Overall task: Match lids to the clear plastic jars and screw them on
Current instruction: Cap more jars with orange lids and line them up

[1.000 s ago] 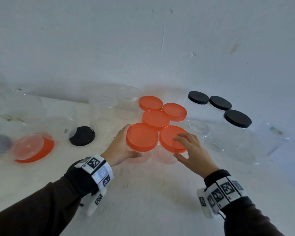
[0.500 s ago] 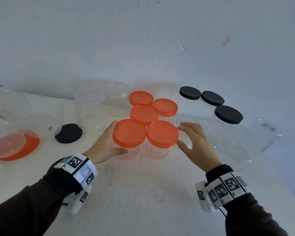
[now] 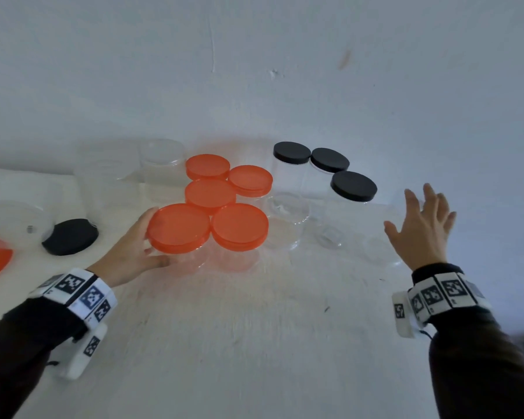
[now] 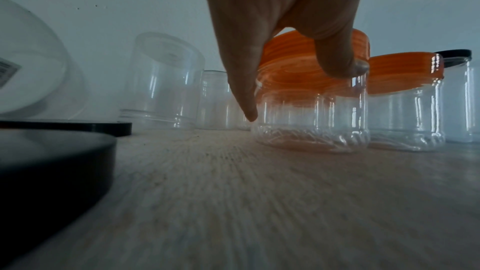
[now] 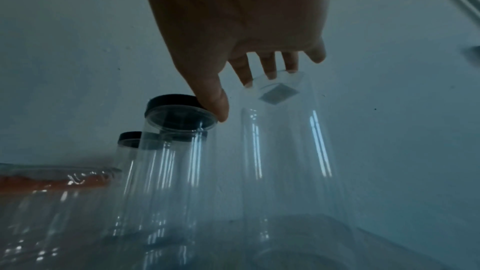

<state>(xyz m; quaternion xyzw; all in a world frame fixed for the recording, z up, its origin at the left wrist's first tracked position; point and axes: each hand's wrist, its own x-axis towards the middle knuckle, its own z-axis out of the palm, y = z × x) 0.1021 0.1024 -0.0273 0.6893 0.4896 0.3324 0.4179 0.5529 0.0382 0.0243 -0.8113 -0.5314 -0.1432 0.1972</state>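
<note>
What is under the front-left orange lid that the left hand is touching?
A short clear jar, empty as far as its walls show, stands under the orange lid. The left hand grips it. The lid's threads are not visible.

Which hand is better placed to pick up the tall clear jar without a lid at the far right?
Probably the right hand: open, fingers spread just above that jar. The left hand holds an orange-lidded jar.

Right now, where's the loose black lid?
Head view: the loose black lid lies flat on the table at the left, just left of the left hand, which holds the nearest orange-lidded jar. It lies in front of an uncapped clear jar.
</note>
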